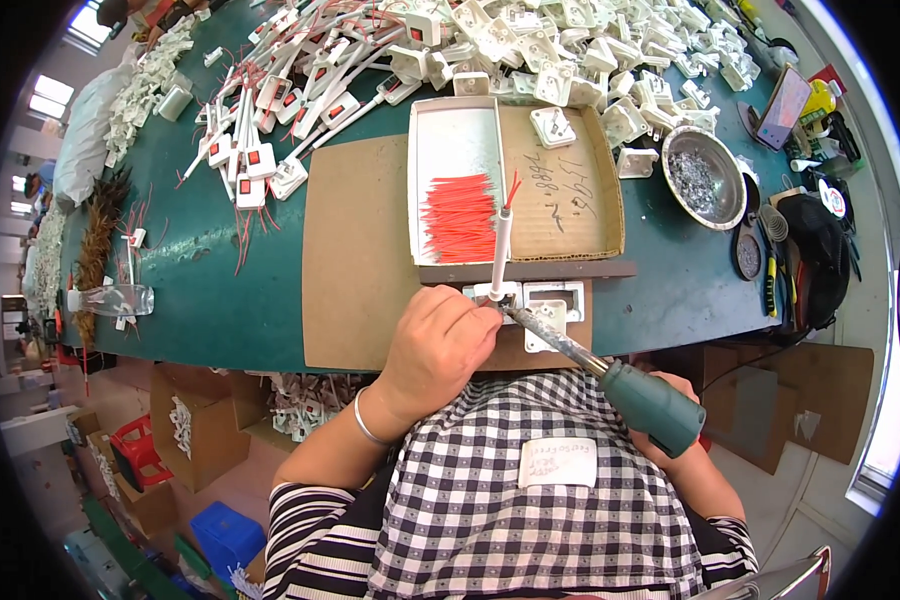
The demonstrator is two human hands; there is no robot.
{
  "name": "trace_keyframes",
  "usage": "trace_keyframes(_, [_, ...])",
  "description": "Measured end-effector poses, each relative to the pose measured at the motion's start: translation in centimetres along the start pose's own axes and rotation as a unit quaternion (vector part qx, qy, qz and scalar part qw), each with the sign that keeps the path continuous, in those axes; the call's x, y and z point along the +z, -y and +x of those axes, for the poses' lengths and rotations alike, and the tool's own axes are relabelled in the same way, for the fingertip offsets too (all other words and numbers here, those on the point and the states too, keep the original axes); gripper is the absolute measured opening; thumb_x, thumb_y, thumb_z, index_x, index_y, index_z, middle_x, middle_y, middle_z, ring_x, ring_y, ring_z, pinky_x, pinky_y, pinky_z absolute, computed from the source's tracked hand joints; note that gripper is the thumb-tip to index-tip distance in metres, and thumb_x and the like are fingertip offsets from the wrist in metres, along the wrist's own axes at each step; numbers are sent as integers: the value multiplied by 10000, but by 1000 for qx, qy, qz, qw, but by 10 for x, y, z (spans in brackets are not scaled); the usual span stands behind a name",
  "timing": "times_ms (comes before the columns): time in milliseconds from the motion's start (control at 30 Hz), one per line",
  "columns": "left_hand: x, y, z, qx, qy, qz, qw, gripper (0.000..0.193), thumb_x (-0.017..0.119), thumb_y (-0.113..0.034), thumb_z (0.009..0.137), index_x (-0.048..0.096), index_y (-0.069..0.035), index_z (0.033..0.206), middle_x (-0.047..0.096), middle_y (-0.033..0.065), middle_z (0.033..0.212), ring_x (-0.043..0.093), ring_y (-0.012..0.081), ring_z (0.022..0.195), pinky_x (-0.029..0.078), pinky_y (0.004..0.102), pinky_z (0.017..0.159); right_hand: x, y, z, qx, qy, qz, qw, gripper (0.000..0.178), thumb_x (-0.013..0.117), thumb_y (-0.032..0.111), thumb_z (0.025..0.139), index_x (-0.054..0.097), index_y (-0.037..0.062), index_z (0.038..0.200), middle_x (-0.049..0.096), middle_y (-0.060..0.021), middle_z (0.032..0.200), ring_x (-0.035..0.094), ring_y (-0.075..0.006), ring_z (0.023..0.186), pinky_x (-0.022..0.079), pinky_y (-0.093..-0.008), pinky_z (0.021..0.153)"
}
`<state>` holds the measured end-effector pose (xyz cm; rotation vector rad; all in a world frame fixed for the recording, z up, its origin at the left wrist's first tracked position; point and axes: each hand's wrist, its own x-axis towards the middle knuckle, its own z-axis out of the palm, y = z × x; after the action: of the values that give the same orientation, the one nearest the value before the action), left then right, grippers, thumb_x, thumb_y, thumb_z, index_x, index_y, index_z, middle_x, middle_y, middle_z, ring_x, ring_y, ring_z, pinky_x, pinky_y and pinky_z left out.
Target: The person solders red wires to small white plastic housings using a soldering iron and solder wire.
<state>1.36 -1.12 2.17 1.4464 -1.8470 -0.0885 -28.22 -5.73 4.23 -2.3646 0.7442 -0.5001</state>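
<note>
At the near edge of the tabletop (225,315), the left hand (440,338) curls its fingers — grip hidden — seemingly steadying a white housing (477,292), while the right hand (678,382) wraps the soldering iron (625,387) well behind its tip, presumably for safety.

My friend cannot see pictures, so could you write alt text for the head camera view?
A person's right hand holds a green-handled soldering iron, its tip near the base of an upright white cable by the left hand. Beyond, a shallow box holds red wires, and white plastic parts lie heaped on a green table.
</note>
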Motion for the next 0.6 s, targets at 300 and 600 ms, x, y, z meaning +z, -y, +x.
trace_keyframes(300, [-1, 0, 0, 0, 4, 1, 1000, 209, 742, 13, 648, 635, -50, 816, 569, 68, 736, 545, 245, 693, 446, 346, 614, -6, 3, -5, 111, -10, 134, 985, 260, 638, 176, 764, 662, 13, 964, 671, -123, 928, 665, -281, 825, 533, -331, 740])
trace_keyframes(600, [-2, -2, 1, -8, 8, 7, 1000, 195, 744, 4, 655, 640, -53, 810, 576, 67, 745, 549, 239, 697, 444, 341, 613, 8, 2, 1, 104, -87, 92, 987, 369, 571, 376, 863, 637, 16, 817, 631, -33, 599, 619, -166, 553, 493, -283, 546])
